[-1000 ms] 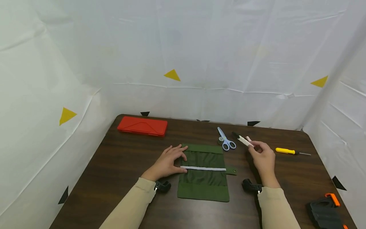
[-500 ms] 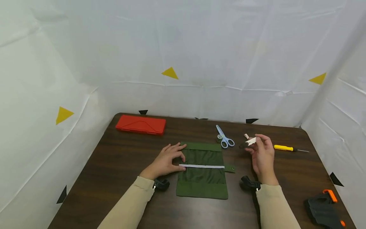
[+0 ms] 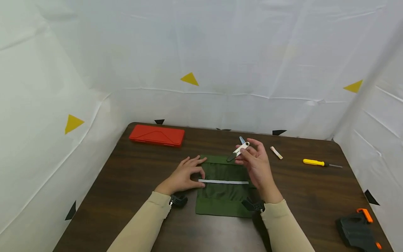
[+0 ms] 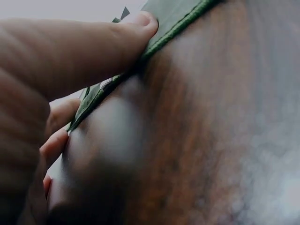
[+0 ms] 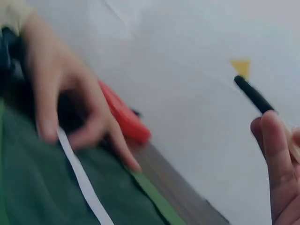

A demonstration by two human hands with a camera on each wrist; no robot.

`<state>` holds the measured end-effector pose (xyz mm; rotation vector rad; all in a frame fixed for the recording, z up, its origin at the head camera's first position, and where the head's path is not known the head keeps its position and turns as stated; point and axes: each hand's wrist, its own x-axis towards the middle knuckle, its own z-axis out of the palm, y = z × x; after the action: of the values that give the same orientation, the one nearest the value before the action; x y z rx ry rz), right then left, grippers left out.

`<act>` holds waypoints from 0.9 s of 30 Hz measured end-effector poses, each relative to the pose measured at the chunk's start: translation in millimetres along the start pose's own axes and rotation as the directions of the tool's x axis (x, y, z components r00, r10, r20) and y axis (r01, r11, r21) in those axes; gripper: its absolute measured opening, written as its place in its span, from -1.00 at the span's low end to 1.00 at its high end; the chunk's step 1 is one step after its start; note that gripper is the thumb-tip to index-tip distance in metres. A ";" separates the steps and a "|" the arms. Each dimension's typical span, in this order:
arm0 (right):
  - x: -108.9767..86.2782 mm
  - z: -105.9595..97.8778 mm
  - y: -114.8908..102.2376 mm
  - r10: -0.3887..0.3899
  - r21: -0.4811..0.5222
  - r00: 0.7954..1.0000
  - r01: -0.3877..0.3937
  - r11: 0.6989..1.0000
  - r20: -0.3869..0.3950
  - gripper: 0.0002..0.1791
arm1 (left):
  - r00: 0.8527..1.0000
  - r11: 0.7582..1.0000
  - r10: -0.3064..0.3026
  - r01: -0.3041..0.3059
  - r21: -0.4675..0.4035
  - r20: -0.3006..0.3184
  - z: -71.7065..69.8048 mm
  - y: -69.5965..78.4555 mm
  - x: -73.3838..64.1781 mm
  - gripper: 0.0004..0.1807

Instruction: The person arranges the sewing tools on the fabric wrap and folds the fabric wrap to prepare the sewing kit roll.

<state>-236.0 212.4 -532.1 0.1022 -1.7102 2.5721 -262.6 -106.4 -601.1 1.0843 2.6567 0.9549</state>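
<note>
A green cloth roll-up pouch point(image 3: 221, 208) lies unrolled on the dark wooden table, with a white elastic strip point(image 3: 223, 182) across its middle. My left hand point(image 3: 185, 177) rests at its left edge, fingers spread; in the left wrist view the thumb point(image 4: 108, 49) lies straight over the edge. My right hand point(image 3: 257, 168) pinches a small flat tool point(image 3: 241, 149) with a white handle, a hole at one end and a dark tip. That hand is raised over the pouch's upper right, its tip pointing down-left. Behind it, blue scissors point(image 3: 242, 140) are mostly hidden.
A red case point(image 3: 156, 135) lies at the back left. To the right are a short white stick point(image 3: 276, 153), a yellow-handled screwdriver point(image 3: 315, 162) and a black object with orange parts point(image 3: 357, 227). White sheeting point(image 3: 201, 52) stands round the table's back and sides.
My right hand has lifted the white-handled tool and carried it left, from near the white stick to over the pouch, turning it on the way. My left hand stays at the pouch's edge.
</note>
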 end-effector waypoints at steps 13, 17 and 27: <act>2.3 35.3 74.3 0.089 -0.063 0.993 -0.084 0.994 0.076 -0.33 | 1.000 1.000 -0.009 0.009 -0.009 -0.007 -2.3 8.4 2.5 -0.71; 2.6 33.8 75.3 0.080 -0.101 0.994 -0.072 0.992 0.076 -0.32 | 1.000 1.000 -0.005 0.006 -0.021 0.005 -3.1 9.2 3.9 -0.74; 7.0 38.0 78.2 0.109 -0.258 0.983 -0.069 0.964 0.147 -0.33 | 1.000 0.999 -0.020 0.020 -0.038 0.001 -6.3 9.6 2.6 -0.80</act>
<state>-248.1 147.1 -588.8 0.2317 -2.1306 2.4388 -260.9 -102.7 -590.1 1.0475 2.6322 0.9969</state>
